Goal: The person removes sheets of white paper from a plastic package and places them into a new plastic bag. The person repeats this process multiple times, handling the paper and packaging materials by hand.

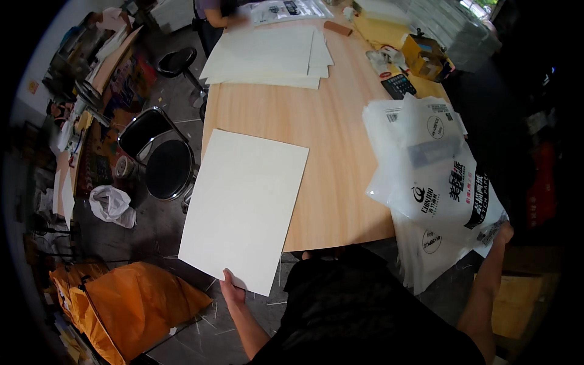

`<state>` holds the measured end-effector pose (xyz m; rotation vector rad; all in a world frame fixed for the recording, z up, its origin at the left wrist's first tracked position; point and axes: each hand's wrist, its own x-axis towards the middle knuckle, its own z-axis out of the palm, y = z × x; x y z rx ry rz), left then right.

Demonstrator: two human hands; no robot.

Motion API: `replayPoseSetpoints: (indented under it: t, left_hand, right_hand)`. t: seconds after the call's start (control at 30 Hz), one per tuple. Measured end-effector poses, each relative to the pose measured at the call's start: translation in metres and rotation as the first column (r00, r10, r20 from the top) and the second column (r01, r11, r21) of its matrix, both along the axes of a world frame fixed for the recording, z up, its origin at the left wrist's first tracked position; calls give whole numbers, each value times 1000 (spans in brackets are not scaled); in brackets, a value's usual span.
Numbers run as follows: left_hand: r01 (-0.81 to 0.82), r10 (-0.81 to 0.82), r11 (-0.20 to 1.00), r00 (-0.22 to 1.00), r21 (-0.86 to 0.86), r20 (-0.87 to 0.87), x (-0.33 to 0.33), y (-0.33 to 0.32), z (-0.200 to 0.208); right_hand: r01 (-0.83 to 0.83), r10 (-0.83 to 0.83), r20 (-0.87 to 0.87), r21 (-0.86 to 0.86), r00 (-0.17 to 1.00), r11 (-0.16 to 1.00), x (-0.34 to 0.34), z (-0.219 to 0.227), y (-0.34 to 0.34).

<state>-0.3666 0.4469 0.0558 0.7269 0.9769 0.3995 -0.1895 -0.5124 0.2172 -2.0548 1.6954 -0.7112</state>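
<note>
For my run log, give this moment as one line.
Left hand: holds white paper by near edge | Right hand: holds corner of printed plastic bag | Table: paper sheets farther back

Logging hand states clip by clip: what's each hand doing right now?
Left hand: closed, holding the white paper by its near edge, thumb on top.
Right hand: closed on a corner of the printed plastic bag.

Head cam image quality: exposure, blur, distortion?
Head view: rim vignetted to black, right side very dark; window at top right overexposed. Head view: co-worker's hand at the top is smeared, probably motion; left hand and the white sheet it holds look fairly crisp. Head view: fisheye bends the side bench at far left.
</note>
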Motion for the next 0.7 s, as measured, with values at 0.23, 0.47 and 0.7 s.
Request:
replayPoseSetpoints:
  t: [0.23,0.47,0.7]
  left_hand:
    - [243,-20,570,959,784,-283,7,-52,89]
    - [125,-36,47,992,991,-124,-9,-102,114]
    - [178,-32,9,984,984,-177,-21,-127,121]
  right_hand:
    - [-153,157,55,-64,986,986,-19,-53,-6]
    - [-133,133,-5,-92,991,987,4,-77,-3]
    - [-232,232,-14,-113,973,966,14,-68,-9]
